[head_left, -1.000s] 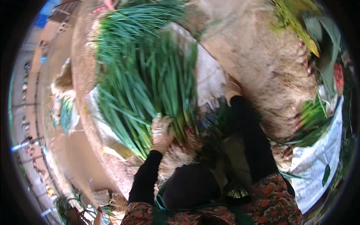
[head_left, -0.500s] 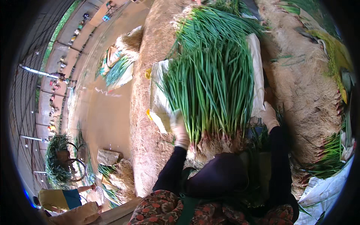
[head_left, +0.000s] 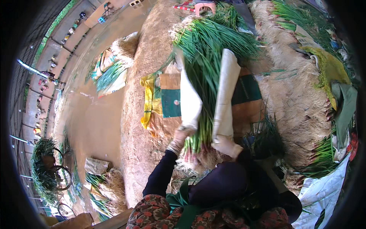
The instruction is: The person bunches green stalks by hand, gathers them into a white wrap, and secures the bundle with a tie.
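My left hand [head_left: 180, 137], in a pale glove, grips the lower end of a white sheet edge [head_left: 190, 103] folded up along the left of a long green-onion bundle [head_left: 206, 95]. My gloved right hand [head_left: 225, 145] holds the lower end of the other white edge [head_left: 226, 87], folded along the bundle's right. The bundle's pink bases and pale roots show between my hands; its leaves reach up toward a loose onion pile [head_left: 217, 34]. A brown sack with green panels [head_left: 170, 103] and a yellow bag [head_left: 147, 110] lie beneath and beside the wrap.
A dirt ledge [head_left: 131, 164] runs down the left beside muddy brown ground [head_left: 99, 122], with onion piles [head_left: 106, 74] and a cycle heaped with greens [head_left: 47, 164]. A pink stool [head_left: 204, 7] stands at the top. Roots, sacks [head_left: 326, 72] and a white sheet [head_left: 320, 187] lie right.
Both my hands have moved inward with the white sheet edges, narrowing the broad spread of onions into a bundle and uncovering the sack's coloured panels on either side.
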### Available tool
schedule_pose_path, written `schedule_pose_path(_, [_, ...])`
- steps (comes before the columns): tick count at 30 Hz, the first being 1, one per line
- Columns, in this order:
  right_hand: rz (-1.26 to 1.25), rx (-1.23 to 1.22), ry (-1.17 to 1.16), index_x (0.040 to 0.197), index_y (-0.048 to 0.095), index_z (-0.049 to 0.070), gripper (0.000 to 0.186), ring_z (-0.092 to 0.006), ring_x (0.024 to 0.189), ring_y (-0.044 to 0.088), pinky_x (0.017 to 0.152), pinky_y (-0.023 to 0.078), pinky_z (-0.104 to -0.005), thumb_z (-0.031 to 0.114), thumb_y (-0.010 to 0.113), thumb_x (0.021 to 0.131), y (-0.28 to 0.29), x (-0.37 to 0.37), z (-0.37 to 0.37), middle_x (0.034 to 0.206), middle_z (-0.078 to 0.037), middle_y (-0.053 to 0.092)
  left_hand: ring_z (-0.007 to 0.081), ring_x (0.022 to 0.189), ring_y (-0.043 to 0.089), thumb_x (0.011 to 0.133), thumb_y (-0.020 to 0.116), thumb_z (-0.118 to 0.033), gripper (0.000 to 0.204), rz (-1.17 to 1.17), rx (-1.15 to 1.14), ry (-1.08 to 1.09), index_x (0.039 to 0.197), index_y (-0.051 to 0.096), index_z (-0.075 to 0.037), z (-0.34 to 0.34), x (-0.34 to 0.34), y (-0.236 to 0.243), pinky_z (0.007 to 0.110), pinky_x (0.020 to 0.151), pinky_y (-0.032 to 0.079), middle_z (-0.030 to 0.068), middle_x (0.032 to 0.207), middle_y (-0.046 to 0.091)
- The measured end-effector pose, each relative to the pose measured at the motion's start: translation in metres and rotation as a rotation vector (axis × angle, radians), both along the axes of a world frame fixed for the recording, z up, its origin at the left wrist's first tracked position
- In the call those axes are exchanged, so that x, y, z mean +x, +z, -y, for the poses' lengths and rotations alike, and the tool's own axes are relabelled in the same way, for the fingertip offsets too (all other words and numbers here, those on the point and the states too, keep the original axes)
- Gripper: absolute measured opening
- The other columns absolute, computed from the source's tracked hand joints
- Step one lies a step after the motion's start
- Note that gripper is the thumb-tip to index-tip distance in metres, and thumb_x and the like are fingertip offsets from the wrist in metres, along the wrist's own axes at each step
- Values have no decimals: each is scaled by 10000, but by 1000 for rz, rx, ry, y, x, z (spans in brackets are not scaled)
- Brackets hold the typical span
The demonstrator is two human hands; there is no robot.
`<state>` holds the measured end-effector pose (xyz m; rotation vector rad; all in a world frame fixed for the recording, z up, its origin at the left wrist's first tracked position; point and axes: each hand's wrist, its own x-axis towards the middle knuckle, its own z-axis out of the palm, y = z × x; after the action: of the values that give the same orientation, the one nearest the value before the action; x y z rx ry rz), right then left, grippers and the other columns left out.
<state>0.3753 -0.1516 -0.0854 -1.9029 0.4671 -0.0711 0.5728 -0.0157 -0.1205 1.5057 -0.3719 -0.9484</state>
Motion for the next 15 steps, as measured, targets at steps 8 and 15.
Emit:
schedule_pose_path(8, [69, -363, 133, 1022, 575, 37, 297, -346, 965, 558, 885, 420, -392, 216, 583, 785, -86, 21, -42, 1017, -190, 600, 176, 986, 551, 909, 450, -458, 530, -258, 97, -317, 1192, 528, -17, 46, -66, 4, 300, 882, 421, 101, 1065, 611])
schedule_pose_path(15, [-160, -217, 677, 1089, 558, 36, 342, -269, 965, 575, 900, 416, -360, 247, 552, 820, -83, -10, -8, 1047, -132, 608, 336, 907, 619, 716, 601, -504, 553, 502, 681, -338, 1001, 634, -32, 86, -85, 0, 394, 804, 462, 202, 923, 648])
